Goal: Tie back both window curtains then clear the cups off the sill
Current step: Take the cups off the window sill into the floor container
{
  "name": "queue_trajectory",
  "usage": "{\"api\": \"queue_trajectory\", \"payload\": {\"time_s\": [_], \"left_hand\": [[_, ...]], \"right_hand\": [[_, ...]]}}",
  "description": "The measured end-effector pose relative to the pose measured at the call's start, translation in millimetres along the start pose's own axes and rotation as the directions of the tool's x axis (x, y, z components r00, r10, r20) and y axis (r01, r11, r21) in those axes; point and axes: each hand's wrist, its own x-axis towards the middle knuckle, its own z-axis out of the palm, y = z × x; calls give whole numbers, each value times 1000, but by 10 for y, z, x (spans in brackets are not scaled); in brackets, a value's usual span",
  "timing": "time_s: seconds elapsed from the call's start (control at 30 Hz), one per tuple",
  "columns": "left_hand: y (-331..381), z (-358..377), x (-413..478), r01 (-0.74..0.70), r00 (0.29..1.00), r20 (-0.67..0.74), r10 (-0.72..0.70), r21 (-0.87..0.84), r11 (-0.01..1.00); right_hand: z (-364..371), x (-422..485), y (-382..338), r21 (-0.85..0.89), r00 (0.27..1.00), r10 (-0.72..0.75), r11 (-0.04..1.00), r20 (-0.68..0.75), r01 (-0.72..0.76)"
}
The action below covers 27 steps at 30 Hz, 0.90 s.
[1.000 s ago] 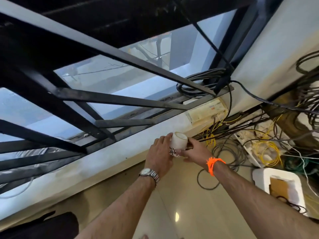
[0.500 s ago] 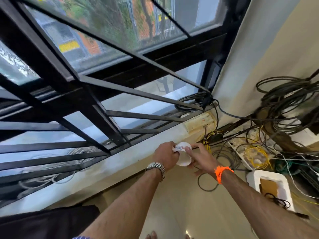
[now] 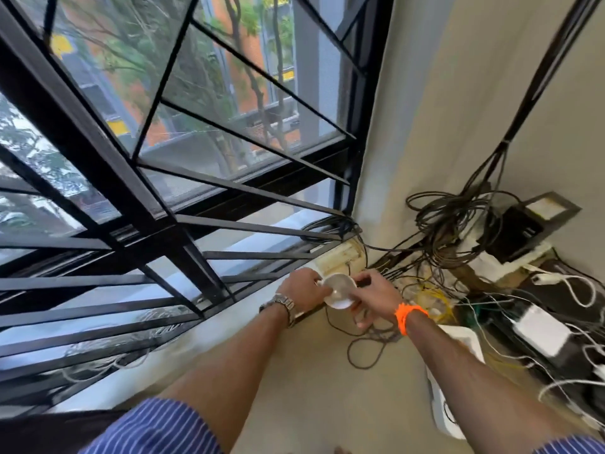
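A white paper cup is held in front of the window sill, tipped so that I look into its open mouth. My left hand, with a metal watch on the wrist, grips its left side. My right hand, with an orange band on the wrist, holds its right side. The cup is off the sill, just in front of its right end. No curtain is in view.
A black barred window grille fills the left half. A tangle of black, white and yellow cables with adapters lies at the right by the wall. A white foam box sits under my right forearm.
The view has swung upward, showing more of the window. The cup has tipped from upright to mouth facing me, and both hands stay on it, slightly lower in front of the sill.
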Motion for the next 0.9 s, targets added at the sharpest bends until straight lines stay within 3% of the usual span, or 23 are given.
{"api": "queue_trajectory", "payload": {"time_s": [0.27, 0.47, 0.7, 0.9], "left_hand": [[323, -263, -56, -166, 985, 48, 163, 67, 984], [540, -146, -89, -341, 939, 91, 332, 119, 933], [1007, 313, -400, -482, 860, 225, 457, 64, 874], [1564, 966, -922, -647, 724, 385, 572, 89, 758]], "right_hand": [[-143, -422, -218, 24, 998, -17, 1000, -53, 19], [-200, -806, -79, 100, 983, 60, 994, -176, -43], [-431, -1455, 403, 226, 941, 148, 971, -306, -79], [-647, -2318, 968, 352, 874, 277, 927, -399, -133]]}}
